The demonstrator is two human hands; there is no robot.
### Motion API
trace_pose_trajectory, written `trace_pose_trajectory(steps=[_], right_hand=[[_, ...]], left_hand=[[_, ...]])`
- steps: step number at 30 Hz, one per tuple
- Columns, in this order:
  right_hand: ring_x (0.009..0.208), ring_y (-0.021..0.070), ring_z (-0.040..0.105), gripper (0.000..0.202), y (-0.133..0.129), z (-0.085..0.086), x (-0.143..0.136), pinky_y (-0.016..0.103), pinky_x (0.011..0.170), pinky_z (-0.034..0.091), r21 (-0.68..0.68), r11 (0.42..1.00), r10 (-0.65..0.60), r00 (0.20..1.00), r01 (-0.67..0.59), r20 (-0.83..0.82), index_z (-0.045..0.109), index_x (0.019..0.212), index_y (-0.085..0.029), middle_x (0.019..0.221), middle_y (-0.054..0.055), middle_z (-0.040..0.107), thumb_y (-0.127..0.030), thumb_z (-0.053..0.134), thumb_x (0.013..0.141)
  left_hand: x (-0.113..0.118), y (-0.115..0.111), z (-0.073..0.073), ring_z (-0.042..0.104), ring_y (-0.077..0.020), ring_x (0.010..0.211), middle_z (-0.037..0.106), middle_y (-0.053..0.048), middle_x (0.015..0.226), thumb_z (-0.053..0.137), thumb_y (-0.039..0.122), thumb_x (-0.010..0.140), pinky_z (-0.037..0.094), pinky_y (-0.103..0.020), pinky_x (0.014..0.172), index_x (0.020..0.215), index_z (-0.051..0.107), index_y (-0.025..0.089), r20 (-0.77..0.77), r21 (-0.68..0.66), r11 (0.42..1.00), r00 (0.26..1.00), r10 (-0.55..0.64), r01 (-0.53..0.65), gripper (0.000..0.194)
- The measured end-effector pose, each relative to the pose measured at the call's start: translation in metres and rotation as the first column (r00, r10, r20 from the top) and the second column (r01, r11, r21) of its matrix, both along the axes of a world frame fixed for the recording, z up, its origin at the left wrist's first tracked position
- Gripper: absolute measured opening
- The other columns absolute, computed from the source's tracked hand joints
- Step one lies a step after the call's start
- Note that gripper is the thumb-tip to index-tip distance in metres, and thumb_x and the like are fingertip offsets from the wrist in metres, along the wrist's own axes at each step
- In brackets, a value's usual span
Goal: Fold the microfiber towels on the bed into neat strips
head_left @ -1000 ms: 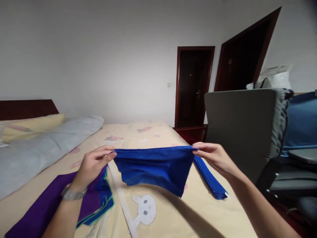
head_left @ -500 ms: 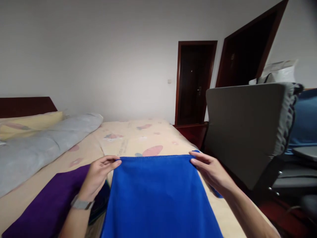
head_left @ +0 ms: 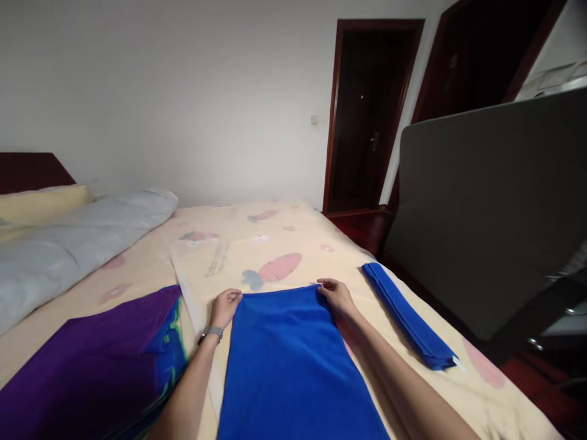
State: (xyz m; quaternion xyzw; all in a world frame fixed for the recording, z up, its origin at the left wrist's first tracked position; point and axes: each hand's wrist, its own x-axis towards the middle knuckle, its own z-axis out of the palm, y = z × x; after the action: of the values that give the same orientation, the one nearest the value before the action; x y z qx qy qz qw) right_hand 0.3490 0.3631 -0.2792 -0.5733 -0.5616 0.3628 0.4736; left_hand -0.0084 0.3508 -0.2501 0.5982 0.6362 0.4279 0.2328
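A blue cloth stretches between my two hands, its far edge fairly straight and its near part running out of the bottom of the view. My left hand, with a grey watch on the wrist, pinches the cloth's far left corner. At the far right corner, the fingers of my right hand grip the cloth. Beneath is the bed with its yellow patterned sheet. A folded strip of blue cloth lies to the right. On the left are a purple cloth and blue-green fabric.
A grey quilt and a yellow pillow lie at the left of the bed. A large dark panel stands beyond the bed's right edge. Past it are dark doors, one in the far wall.
Both hands have drawn closer together with the blue cloth and appear farther from the camera. The view has shifted, showing more of the folded blue strip and the purple cloth.
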Motion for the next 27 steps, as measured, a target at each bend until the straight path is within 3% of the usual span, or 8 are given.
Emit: trace_pose_trajectory(steps=[4,7,10,13,16,18,22,27], right_hand=[[0.100,0.0262,0.064,0.035,0.004,0.004,-0.001,0.037,0.093,0.049,0.140,0.990,-0.050,0.978,0.021,0.203,0.063,0.116,-0.018,0.107,0.012,0.069,-0.030,0.052,0.084],[0.110,0.0296,0.059,0.038,-0.015,0.019,-0.007,0.041,0.101,0.044,0.248,0.969,-0.099,0.933,0.011,0.345,0.062,0.120,-0.016,0.119,0.015,0.064,-0.033,0.048,0.089],[0.124,0.0311,0.050,0.040,-0.066,0.040,-0.009,0.044,0.109,0.037,0.345,0.932,-0.062,0.890,-0.110,0.452,0.064,0.122,-0.016,0.133,0.015,0.056,-0.037,0.044,0.095],[0.132,0.0285,0.045,0.043,-0.144,0.055,-0.007,0.044,0.114,0.033,0.273,0.871,0.178,0.780,-0.409,0.600,0.056,0.136,-0.025,0.144,0.008,0.049,-0.040,0.041,0.099],[0.142,0.0282,0.030,0.055,-0.217,0.056,-0.003,0.047,0.119,0.025,0.055,0.786,0.433,0.611,-0.616,0.662,0.034,0.150,-0.032,0.155,0.002,0.032,-0.047,0.045,0.098],[0.145,0.0291,0.022,0.060,-0.248,0.050,0.001,0.051,0.120,0.021,-0.034,0.763,0.493,0.549,-0.645,0.675,0.024,0.153,-0.031,0.157,0.002,0.024,-0.050,0.043,0.099],[0.146,0.0278,0.017,0.059,-0.275,0.039,0.014,0.052,0.120,0.019,-0.058,0.752,0.496,0.506,-0.656,0.706,0.020,0.153,-0.028,0.157,0.003,0.020,-0.049,0.037,0.101],[0.142,0.0274,0.028,0.056,-0.282,0.048,0.022,0.048,0.118,0.027,-0.043,0.763,0.470,0.507,-0.645,0.723,0.033,0.150,-0.023,0.154,0.008,0.030,-0.050,0.034,0.101]], left_hand=[[0.001,0.007,-0.008,0.072,-0.0254,0.091,0.076,-0.009,0.094,0.062,0.035,0.079,0.055,-0.035,0.083,0.100,0.068,0.017,-0.103,0.041,0.999,0.994,0.038,-0.034,0.028],[0.006,-0.008,0.005,0.068,-0.0270,0.101,0.072,-0.012,0.108,0.057,0.034,0.084,0.052,-0.040,0.093,0.110,0.066,0.017,-0.196,0.105,0.994,0.980,0.018,0.003,0.033],[0.014,-0.059,0.028,0.060,-0.0264,0.117,0.067,-0.010,0.121,0.054,0.036,0.088,0.042,-0.040,0.107,0.108,0.070,0.021,-0.287,0.163,0.977,0.954,-0.090,0.141,0.030],[0.022,-0.139,0.042,0.051,-0.0245,0.129,0.062,-0.001,0.134,0.052,0.039,0.092,0.036,-0.040,0.114,0.115,0.070,0.032,-0.467,0.092,0.918,0.831,-0.302,0.386,0.030],[0.025,-0.214,0.035,0.036,-0.0256,0.142,0.041,0.005,0.153,0.048,0.044,0.095,0.033,-0.046,0.117,0.142,0.043,0.044,-0.613,-0.098,0.845,0.636,-0.468,0.526,0.047],[0.025,-0.247,0.024,0.032,-0.0268,0.144,0.030,0.004,0.157,0.045,0.046,0.096,0.033,-0.048,0.116,0.148,0.027,0.045,-0.632,-0.176,0.826,0.582,-0.512,0.535,0.055],[0.015,-0.283,0.009,0.027,-0.0253,0.145,0.022,0.002,0.159,0.036,0.041,0.100,0.030,-0.049,0.118,0.151,0.017,0.042,-0.653,-0.213,0.822,0.549,-0.522,0.528,0.054],[0.003,-0.301,0.026,0.042,-0.0225,0.138,0.041,0.002,0.152,0.038,0.042,0.100,0.039,-0.042,0.113,0.145,0.036,0.042,-0.662,-0.193,0.825,0.550,-0.509,0.532,0.046]])
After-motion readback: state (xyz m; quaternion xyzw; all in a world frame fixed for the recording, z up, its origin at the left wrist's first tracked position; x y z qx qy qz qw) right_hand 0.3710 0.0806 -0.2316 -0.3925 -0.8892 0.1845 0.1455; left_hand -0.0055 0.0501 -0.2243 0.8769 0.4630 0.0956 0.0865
